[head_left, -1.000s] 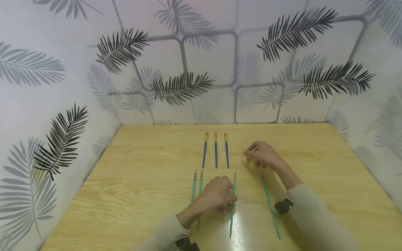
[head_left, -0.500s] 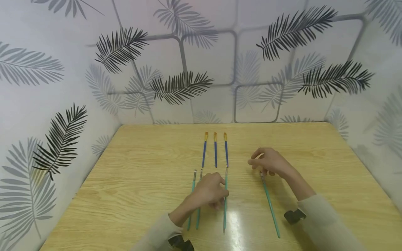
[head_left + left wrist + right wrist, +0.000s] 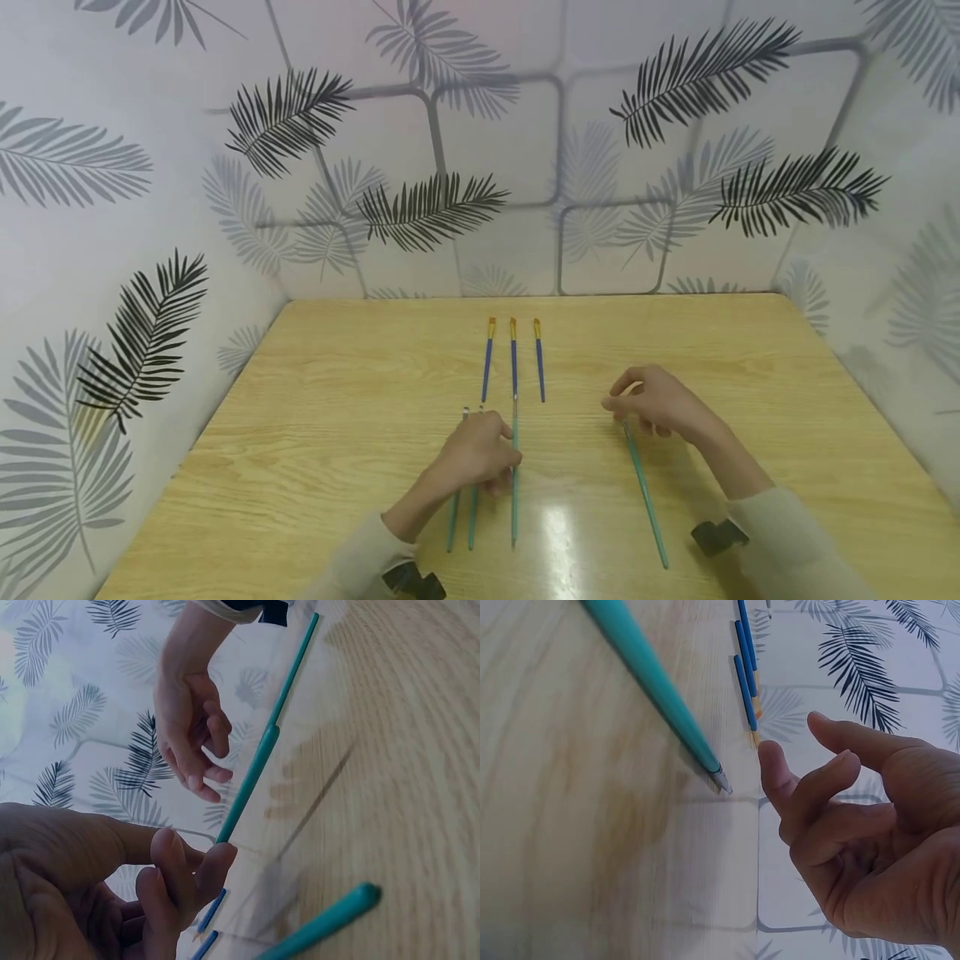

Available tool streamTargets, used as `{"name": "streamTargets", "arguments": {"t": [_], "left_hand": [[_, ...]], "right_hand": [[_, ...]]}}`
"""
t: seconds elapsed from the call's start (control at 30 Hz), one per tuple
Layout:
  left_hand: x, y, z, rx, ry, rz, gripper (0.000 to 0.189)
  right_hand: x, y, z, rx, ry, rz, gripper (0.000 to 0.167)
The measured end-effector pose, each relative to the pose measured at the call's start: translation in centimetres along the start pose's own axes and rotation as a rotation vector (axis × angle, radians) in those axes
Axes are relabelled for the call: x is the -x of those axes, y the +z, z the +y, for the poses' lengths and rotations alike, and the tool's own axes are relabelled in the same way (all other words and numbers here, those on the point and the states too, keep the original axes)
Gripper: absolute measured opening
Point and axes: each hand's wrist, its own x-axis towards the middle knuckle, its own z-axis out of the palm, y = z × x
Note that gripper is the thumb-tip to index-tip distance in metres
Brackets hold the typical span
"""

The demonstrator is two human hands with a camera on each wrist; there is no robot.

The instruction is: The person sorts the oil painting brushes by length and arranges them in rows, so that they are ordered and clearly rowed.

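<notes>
My left hand (image 3: 480,454) pinches a slim teal paintbrush (image 3: 515,508) between thumb and finger, bristle end pointing away from me. In the left wrist view this paintbrush (image 3: 251,784) slants over the table, its shadow lying apart from it. Partly covered by that hand, two more teal paintbrushes (image 3: 472,521) lie side by side on the wood. Loosely curled and holding nothing, my right hand (image 3: 660,404) hovers by the tip of a fourth teal paintbrush (image 3: 647,500). The right wrist view shows a gap between these fingers (image 3: 772,769) and that paintbrush (image 3: 660,686).
Three short blue paintbrushes (image 3: 513,367) with golden-brown bristles lie in a row farther back on the wooden table (image 3: 300,433). Walls with a leaf pattern (image 3: 495,167) border the table at the back and sides. A glare spot shows near the front.
The left hand has carried its teal paintbrush leftward, close to the two lying there. My right hand has drawn back toward me and slightly right, to the tip of the right-hand paintbrush.
</notes>
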Motion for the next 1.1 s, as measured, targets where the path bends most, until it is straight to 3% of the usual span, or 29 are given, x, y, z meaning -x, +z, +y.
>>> {"name": "streamTargets", "arguments": {"t": [0.5, 0.8, 1.1], "left_hand": [[0.4, -0.4, -1.4, -0.048, 0.019, -0.002, 0.044], [0.7, -0.7, -1.8, -0.06, -0.002, 0.004, 0.006], [0.9, -0.9, -1.9, -0.101, 0.009, -0.004, 0.022]], "right_hand": [[3.0, -0.6, 1.4, 0.037, 0.069, -0.008, 0.041], [4.1, 0.1, 1.8, 0.101, 0.085, -0.002, 0.034], [5.5, 1.3, 1.2, 0.219, 0.075, 0.002, 0.032]]}}
